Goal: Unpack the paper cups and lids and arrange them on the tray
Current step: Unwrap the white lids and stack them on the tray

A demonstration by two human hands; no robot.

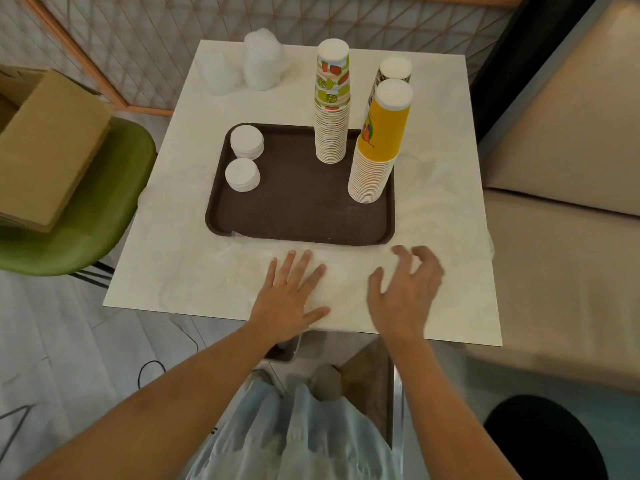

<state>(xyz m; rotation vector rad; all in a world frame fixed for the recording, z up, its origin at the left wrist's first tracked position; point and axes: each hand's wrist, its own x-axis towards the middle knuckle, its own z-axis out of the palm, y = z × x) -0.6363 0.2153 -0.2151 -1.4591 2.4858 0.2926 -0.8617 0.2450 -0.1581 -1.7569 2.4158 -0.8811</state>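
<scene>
A dark brown tray (301, 216) lies in the middle of the white table. On it stand a tall stack of fruit-print paper cups (331, 105), a stack of yellow cups (379, 143) at the right edge, and two low piles of white lids (246, 142) (242, 174) at the left. A third cup stack with a dark print (393, 72) rises behind the yellow one. Clear plastic wrapping (346, 275) lies on the table in front of the tray. My left hand (289, 296) presses flat on it with fingers spread. My right hand (407, 292) hovers beside it, fingers loosely bent, holding nothing.
Two wrapped bundles of translucent lids (261, 62) (213, 74) stand at the table's far left. A cardboard box (48, 143) rests on a green chair (104, 216) to the left. A beige bench (561, 168) borders the right side. A lattice screen stands behind.
</scene>
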